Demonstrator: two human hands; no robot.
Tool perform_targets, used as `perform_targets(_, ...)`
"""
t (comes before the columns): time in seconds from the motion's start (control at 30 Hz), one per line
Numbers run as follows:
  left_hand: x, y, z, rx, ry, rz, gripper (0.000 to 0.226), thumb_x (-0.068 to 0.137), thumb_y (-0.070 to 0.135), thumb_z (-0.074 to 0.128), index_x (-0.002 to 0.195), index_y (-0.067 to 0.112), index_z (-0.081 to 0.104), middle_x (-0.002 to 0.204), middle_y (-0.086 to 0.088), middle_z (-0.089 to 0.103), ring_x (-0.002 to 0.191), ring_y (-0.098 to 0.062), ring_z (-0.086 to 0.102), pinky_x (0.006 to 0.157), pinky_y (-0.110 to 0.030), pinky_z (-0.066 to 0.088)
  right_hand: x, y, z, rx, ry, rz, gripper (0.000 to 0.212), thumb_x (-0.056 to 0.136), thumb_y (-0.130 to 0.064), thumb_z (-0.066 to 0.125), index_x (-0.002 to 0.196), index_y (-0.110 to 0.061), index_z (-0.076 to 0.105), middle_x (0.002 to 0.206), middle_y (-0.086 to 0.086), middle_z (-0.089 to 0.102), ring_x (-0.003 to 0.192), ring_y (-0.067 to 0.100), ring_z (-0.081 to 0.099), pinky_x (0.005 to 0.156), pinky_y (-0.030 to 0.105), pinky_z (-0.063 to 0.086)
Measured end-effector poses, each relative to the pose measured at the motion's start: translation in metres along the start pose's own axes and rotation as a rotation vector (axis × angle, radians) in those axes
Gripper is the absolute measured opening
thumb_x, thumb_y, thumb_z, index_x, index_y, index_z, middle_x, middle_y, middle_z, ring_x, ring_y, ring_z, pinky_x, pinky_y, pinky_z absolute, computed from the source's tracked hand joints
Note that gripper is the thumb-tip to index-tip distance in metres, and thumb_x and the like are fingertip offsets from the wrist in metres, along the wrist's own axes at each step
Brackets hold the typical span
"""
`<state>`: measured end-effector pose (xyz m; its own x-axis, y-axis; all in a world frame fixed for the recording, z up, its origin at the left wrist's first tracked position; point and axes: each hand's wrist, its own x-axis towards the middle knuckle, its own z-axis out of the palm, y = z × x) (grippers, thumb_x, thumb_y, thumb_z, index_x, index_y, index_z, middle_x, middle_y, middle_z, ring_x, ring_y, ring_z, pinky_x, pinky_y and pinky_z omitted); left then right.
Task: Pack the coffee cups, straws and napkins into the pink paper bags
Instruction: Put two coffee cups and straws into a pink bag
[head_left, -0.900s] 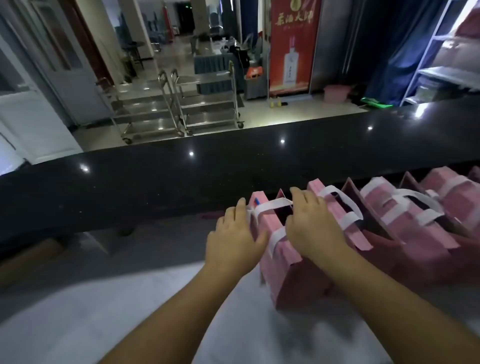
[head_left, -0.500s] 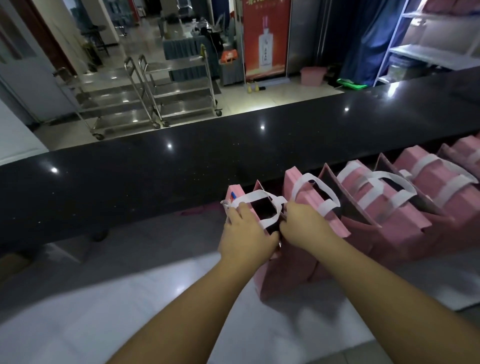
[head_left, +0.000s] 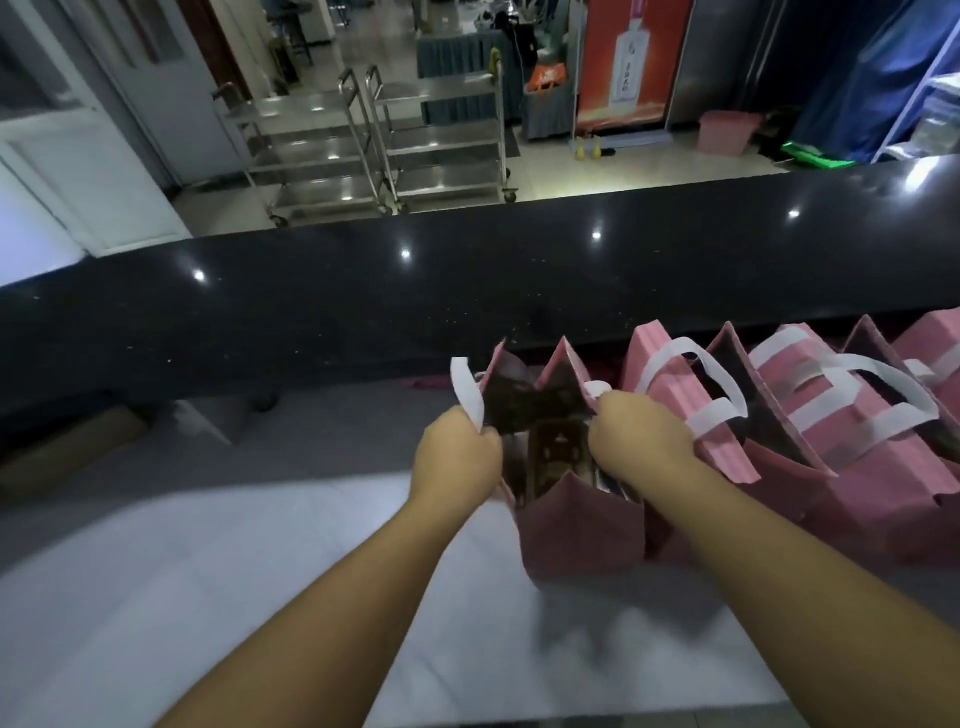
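Observation:
A pink paper bag (head_left: 582, 525) with white handles stands at the left end of a row of bags on the white worktop (head_left: 260, 571). My left hand (head_left: 457, 462) grips its left rim beside the white handle (head_left: 465, 389). My right hand (head_left: 636, 444) grips its right rim. The bag's mouth is pulled wide, and its dark inside shows something I cannot make out. More pink bags (head_left: 810, 426) with white handles stand close to the right, the nearest touching my right hand. I see no cups, straws or napkins.
A raised black counter (head_left: 363, 312) runs across just behind the bags. Beyond it are steel trolleys (head_left: 374, 140), a red banner (head_left: 631, 62) and a pink bin (head_left: 727, 130) on the floor. A brown box (head_left: 62, 447) lies under the counter at the left.
Both hands shifted from the handles to the bag's opposite rims and pulled them apart, so the closed bag now stands with its mouth wide.

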<state>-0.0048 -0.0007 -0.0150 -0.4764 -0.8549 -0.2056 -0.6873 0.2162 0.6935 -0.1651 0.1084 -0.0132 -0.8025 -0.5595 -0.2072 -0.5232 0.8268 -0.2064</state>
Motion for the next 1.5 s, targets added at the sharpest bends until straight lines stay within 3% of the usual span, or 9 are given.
perform_targets(0.1, -0.008, -0.020, -0.021, -0.054, 0.037, -0.037, 0.013, 0.104, 0.032, 0.061, 0.111, 0.022, 0.063, 0.098, -0.001, 0.070, 0.078, -0.017, 0.067, 0.061, -0.027, 0.059, -0.002, -0.017, -0.002, 0.001, -0.078, -0.043, 0.012, 0.091, -0.014, 0.057, 0.099, -0.022, 0.053, 0.087, 0.003, 0.057, 0.077, 0.028, 0.060, 0.061, 0.038, 0.049)
perform_targets(0.17, -0.017, -0.037, -0.040, -0.088, 0.080, -0.072, 0.018, 0.105, 0.035, 0.060, 0.114, 0.020, 0.066, 0.099, -0.002, 0.072, 0.080, -0.018, 0.069, 0.061, -0.026, 0.060, -0.010, -0.029, 0.002, 0.023, -0.024, -0.132, 0.018, 0.087, -0.012, 0.053, 0.081, -0.026, 0.044, 0.075, -0.002, 0.051, 0.066, 0.023, 0.054, 0.054, 0.033, 0.041)
perform_targets(0.27, -0.036, -0.066, -0.072, -0.129, 0.159, -0.109, 0.021, 0.104, 0.042, 0.057, 0.107, 0.024, 0.068, 0.085, 0.008, 0.069, 0.072, -0.013, 0.067, 0.045, -0.015, 0.046, -0.027, -0.059, 0.008, 0.036, -0.020, -0.246, 0.029, 0.086, -0.011, 0.056, 0.070, -0.028, 0.039, 0.069, -0.003, 0.055, 0.059, 0.018, 0.056, 0.047, 0.029, 0.040)
perform_targets(0.5, -0.113, -0.160, -0.169, -0.164, 0.330, -0.247, 0.024, 0.100, 0.035, 0.053, 0.090, 0.019, 0.067, 0.082, -0.001, 0.071, 0.074, -0.021, 0.068, 0.055, -0.027, 0.044, -0.100, -0.179, 0.034, -0.003, -0.043, -0.528, 0.015, 0.088, -0.012, 0.059, 0.086, -0.026, 0.053, 0.069, -0.003, 0.054, 0.058, 0.016, 0.056, 0.043, 0.026, 0.035)
perform_targets(0.63, -0.174, -0.219, -0.217, -0.197, 0.461, -0.326, 0.030, 0.102, 0.040, 0.053, 0.095, 0.016, 0.069, 0.085, -0.002, 0.071, 0.077, -0.020, 0.066, 0.055, -0.027, 0.040, -0.169, -0.245, 0.058, 0.012, -0.081, -0.718, 0.017, 0.091, -0.012, 0.058, 0.083, -0.027, 0.053, 0.071, -0.002, 0.058, 0.061, 0.019, 0.060, 0.049, 0.030, 0.047)
perform_targets(0.93, -0.338, -0.342, -0.291, -0.248, 0.667, -0.458, 0.028, 0.102, 0.043, 0.053, 0.107, 0.024, 0.073, 0.086, 0.000, 0.074, 0.077, -0.017, 0.068, 0.057, -0.026, 0.046, -0.345, -0.355, 0.123, -0.043, -0.104, -1.037, 0.010, 0.092, -0.022, 0.055, 0.084, -0.025, 0.060, 0.072, -0.005, 0.060, 0.063, 0.016, 0.059, 0.055, 0.033, 0.054)
perform_targets(1.13, -0.439, -0.404, -0.315, -0.293, 0.813, -0.618, 0.022, 0.098, 0.033, 0.056, 0.110, 0.024, 0.073, 0.092, -0.001, 0.076, 0.084, -0.021, 0.069, 0.077, -0.041, 0.060, -0.447, -0.405, 0.162, -0.084, -0.170, -1.285, 0.016, 0.093, -0.029, 0.050, 0.077, -0.027, 0.051, 0.067, -0.008, 0.053, 0.059, 0.014, 0.053, 0.046, 0.028, 0.037)
perform_targets(1.37, -0.515, -0.456, -0.320, -0.352, 0.956, -0.786, 0.019, 0.097, 0.033, 0.055, 0.104, 0.029, 0.072, 0.085, 0.003, 0.076, 0.077, -0.015, 0.070, 0.068, -0.035, 0.058, -0.541, -0.459, 0.207, -0.188, -0.327, -1.498, 0.011, 0.092, -0.024, 0.049, 0.086, -0.021, 0.058, 0.077, 0.000, 0.060, 0.066, 0.023, 0.058, 0.056, 0.034, 0.047)
perform_targets(1.5, -0.538, -0.476, -0.330, -0.331, 1.041, -0.892, 0.020, 0.096, 0.028, 0.050, 0.093, 0.025, 0.070, 0.080, 0.004, 0.072, 0.074, -0.014, 0.067, 0.060, -0.030, 0.049, -0.578, -0.487, 0.228, -0.202, -0.463, -1.564, 0.013, 0.089, -0.023, 0.049, 0.077, -0.022, 0.054, 0.071, -0.003, 0.059, 0.061, 0.016, 0.055, 0.049, 0.030, 0.039)
